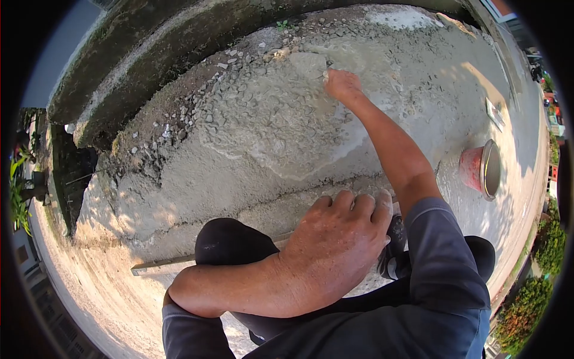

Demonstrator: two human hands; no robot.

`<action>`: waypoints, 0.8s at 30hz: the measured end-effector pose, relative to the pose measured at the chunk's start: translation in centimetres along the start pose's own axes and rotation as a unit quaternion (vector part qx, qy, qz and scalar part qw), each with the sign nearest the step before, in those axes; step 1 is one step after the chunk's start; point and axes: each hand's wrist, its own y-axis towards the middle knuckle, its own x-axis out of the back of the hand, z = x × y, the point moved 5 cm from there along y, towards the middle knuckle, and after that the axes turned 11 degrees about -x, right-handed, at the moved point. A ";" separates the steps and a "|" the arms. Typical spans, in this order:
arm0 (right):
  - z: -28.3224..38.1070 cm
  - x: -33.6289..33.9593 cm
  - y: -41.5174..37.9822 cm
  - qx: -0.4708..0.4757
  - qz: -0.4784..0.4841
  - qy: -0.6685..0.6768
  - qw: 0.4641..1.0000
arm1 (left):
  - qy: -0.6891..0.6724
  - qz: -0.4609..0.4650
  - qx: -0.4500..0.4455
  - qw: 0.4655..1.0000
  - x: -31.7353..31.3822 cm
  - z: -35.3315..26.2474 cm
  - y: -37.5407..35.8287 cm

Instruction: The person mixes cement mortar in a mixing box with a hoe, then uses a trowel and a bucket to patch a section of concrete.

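My right hand is stretched forward, its fingers wrapped round the handle of a trowel. The trowel's grey, cement-coated blade lies flat against wet concrete, which is rough and pebbly to the left and smoother to the right. Nearer to me, my left hand is held across my body above my knees, back upward. Its fingers are curled down, with grey cement on the fingertips; the palm side is hidden, so I cannot see whether anything is in it.
A red bucket with a grey-coated rim stands tilted in view at the right. Beyond it lies a flat tool. A long straight bar rests on the ground by my knees. Loose stones and a concrete ledge border the far left.
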 end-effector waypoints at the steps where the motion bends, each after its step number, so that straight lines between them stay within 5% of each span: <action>1: -0.9 0.0 0.5 -0.006 -0.001 -0.010 1.000 | -0.005 -0.004 -0.001 1.000 -0.1 -0.2 0.1; 4: -2.4 2.2 -1.0 0.011 -0.023 0.006 1.000 | 0.013 -0.004 -0.001 1.000 -0.2 -0.2 0.1; 11: -5.8 1.1 -11.8 0.229 -0.006 -0.077 0.970 | -0.002 0.013 -0.012 1.000 -0.3 0.2 1.1; 14: -7.7 1.9 -7.1 0.137 0.042 -0.076 0.987 | -0.006 0.023 -0.016 1.000 -0.6 0.4 2.2; 23: -11.5 1.0 0.6 0.019 -0.056 -0.044 0.997 | 0.007 0.037 -0.011 0.999 -1.3 0.1 3.4; 24: -12.3 1.2 0.7 -0.046 0.005 0.048 0.998 | 0.011 0.038 -0.012 0.999 -1.3 -0.1 3.4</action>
